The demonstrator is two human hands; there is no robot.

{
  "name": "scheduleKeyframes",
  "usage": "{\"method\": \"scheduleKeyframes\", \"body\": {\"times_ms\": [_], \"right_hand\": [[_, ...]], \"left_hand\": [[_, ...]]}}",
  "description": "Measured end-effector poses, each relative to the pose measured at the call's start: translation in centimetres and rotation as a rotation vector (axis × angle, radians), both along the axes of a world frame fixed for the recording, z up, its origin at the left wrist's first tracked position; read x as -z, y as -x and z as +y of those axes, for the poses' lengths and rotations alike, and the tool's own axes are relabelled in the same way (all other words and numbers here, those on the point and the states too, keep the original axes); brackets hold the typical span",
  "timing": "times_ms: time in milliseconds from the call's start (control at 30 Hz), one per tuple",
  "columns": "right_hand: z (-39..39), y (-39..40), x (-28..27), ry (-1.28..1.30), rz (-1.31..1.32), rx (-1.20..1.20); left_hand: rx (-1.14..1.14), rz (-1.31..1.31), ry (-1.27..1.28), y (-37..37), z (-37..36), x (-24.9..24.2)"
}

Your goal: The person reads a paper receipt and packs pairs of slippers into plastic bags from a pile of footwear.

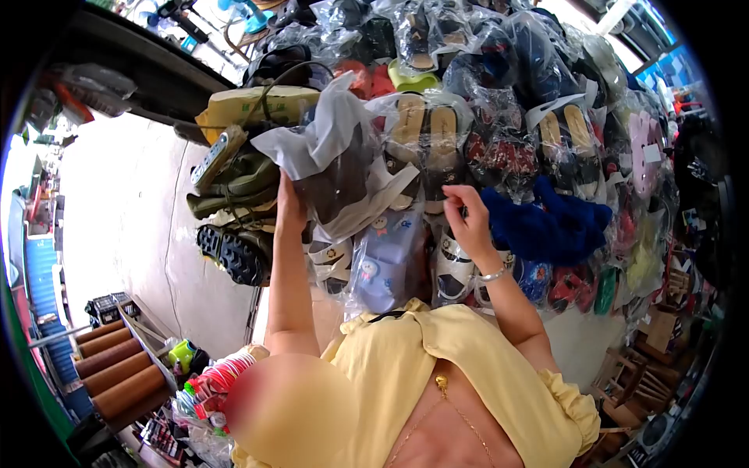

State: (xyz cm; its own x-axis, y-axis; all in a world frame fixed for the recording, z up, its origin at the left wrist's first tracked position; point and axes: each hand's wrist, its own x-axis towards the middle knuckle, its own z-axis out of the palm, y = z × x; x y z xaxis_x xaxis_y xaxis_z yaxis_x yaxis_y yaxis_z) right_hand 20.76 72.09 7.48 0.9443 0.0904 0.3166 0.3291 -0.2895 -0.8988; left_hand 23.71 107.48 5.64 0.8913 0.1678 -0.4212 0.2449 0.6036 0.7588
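Observation:
My left hand (290, 204) is at the left edge of a clear plastic bag (316, 140) with a dark brown item (339, 175) inside, its fingers partly hidden behind it. The item's kind is hard to make out. My right hand (466, 222) hovers near black sandals with tan insoles (443, 144), fingers loosely bent and apart, nothing visible in them. Below the hands lie lilac slippers (382, 265) in plastic and white-strapped sandals (454, 269). Dark blue fuzzy footwear (550, 222) sits right of my right hand.
Wrapped footwear covers the display. On its left edge are olive shoes (242, 183), a black-soled shoe (232, 253) and a yellow bag (261, 105). Brown rolls (117, 363) stand lower left, beside the concrete floor (129, 210). Wooden stools (636, 382) are at lower right.

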Motion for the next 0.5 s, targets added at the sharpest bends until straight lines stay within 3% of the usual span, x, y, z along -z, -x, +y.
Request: {"method": "scheduleKeyframes", "body": {"times_ms": [33, 100, 167, 267, 333, 367, 433, 467, 500], "right_hand": [[1.5, -0.7, -0.4, -0.046, 0.048, -0.081], [4.0, -1.4, -0.3, -0.064, 0.049, -0.136], [6.9, -1.4, -0.7, -0.156, 0.100, -0.246], [8.3, -1.0, -1.0, -0.158, 0.215, -0.323], [8.9, -0.4, -1.5, -0.273, 0.342, -0.362], [9.1, -0.1, -1.7, -0.385, 0.470, -0.401], [9.2, 0.1, -1.6, -0.371, 0.451, -0.431], [9.6, 0.6, -2.2, -0.593, 0.572, -0.466], [9.6, 0.7, -2.6, -0.818, 0.681, -0.491]], "left_hand": [[-0.030, 0.070, -0.163, 0.8, -0.9, -0.8], [-0.050, -0.118, -0.447, 1.7, -1.3, 2.0], [-0.069, -0.067, -0.597, 2.4, -3.0, 0.6], [-0.195, -0.133, -0.535, 2.6, -3.7, -0.9], [-0.256, -0.196, -0.497, 3.5, -5.1, -5.0], [-0.276, -0.258, -0.645, 4.8, -5.3, -6.9], [-0.329, -0.377, -0.762, 5.2, -5.9, -8.3], [-0.334, -0.367, -0.763, 6.4, -6.4, -9.3], [-0.217, -0.384, -1.103, 7.7, -7.4, -10.7]]}}
